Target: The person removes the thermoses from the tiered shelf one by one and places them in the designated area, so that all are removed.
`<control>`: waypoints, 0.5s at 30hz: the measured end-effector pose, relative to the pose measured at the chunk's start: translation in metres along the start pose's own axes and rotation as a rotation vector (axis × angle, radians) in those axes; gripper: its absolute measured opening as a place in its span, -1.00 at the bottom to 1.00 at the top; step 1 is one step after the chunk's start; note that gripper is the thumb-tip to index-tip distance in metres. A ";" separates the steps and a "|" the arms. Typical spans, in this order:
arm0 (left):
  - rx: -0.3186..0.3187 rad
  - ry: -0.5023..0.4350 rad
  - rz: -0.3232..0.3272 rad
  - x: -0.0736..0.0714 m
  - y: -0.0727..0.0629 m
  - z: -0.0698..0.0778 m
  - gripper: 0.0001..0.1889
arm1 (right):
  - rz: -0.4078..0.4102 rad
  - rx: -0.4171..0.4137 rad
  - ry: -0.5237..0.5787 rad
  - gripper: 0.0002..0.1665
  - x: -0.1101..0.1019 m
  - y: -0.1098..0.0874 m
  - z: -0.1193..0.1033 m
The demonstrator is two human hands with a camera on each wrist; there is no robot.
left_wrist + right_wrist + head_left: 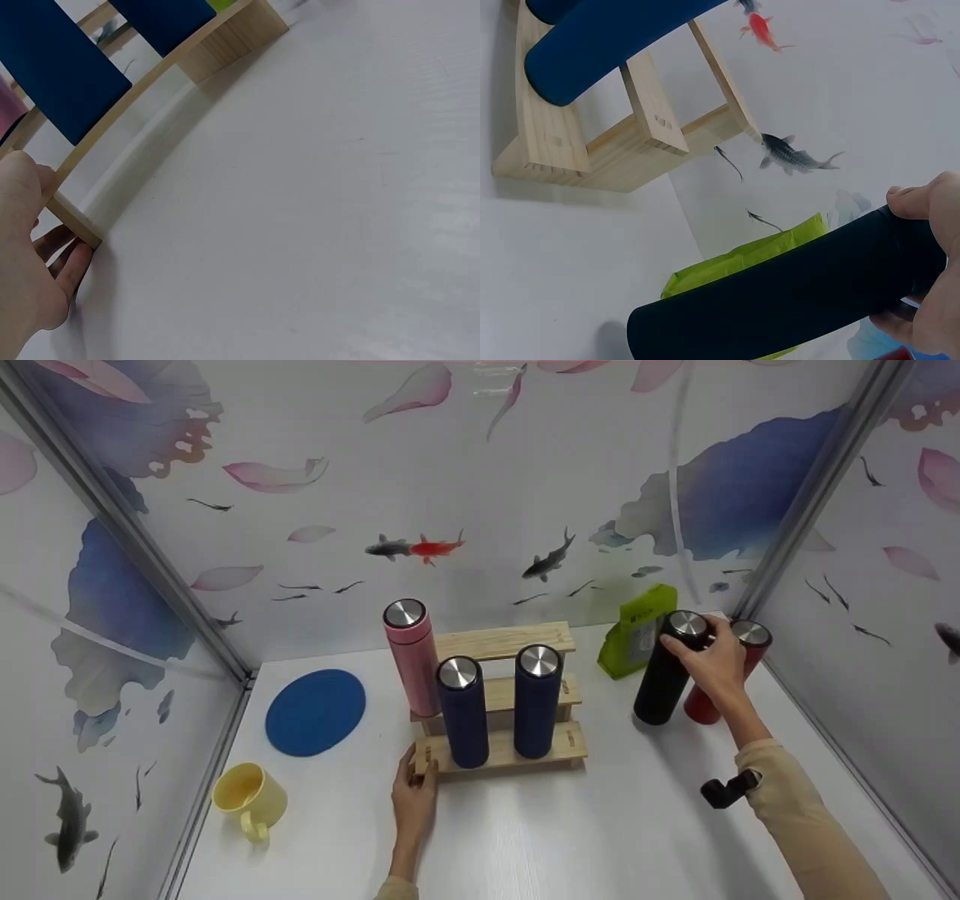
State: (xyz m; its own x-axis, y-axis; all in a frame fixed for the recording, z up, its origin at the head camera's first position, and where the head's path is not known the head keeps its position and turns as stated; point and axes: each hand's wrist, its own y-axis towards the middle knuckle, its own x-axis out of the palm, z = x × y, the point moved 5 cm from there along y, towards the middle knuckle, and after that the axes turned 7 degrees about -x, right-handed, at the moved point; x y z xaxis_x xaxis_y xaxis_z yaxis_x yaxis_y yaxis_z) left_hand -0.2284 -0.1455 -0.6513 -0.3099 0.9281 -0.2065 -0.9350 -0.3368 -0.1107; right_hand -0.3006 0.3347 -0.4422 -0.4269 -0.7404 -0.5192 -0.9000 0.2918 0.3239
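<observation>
My right hand point(716, 660) grips a black thermos point(661, 679) just below its silver-topped lid, thumb on one side and fingers round the other. In the right wrist view, the black thermos point(780, 292) slants across the lower part. With my left hand point(414, 795) I hold the front left corner of a three-step wooden rack point(502, 761), the thumb at the step and fingertips by the leg point(75, 219). Two dark blue thermoses point(465, 720) point(537, 709) stand on its lowest step. A pink thermos point(415, 671) stands upright on the middle step, at its left end.
Right behind the black thermos stands a red thermos point(701, 706), partly hidden by my right hand. A green pouch point(637, 634) is at the back right. On the left lie a blue round mat point(315, 712) and a yellow mug point(251, 795). Printed panels point(480, 495) enclose the table.
</observation>
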 end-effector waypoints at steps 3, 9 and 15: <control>0.000 0.004 0.001 0.000 0.000 0.000 -0.39 | -0.004 0.020 -0.009 -0.04 0.001 -0.002 0.006; -0.005 0.001 0.013 -0.001 0.002 -0.001 -0.41 | -0.003 0.036 0.004 -0.06 0.005 -0.006 0.015; -0.012 -0.003 0.016 0.000 0.002 -0.002 -0.42 | 0.008 0.041 -0.003 -0.08 0.009 -0.010 0.024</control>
State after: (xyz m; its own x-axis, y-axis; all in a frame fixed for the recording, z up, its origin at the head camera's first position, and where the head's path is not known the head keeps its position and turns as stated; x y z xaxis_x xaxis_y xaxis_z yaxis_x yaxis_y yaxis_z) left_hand -0.2297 -0.1463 -0.6530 -0.3250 0.9232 -0.2053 -0.9280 -0.3532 -0.1189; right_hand -0.2974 0.3398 -0.4692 -0.4346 -0.7357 -0.5194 -0.8993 0.3227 0.2953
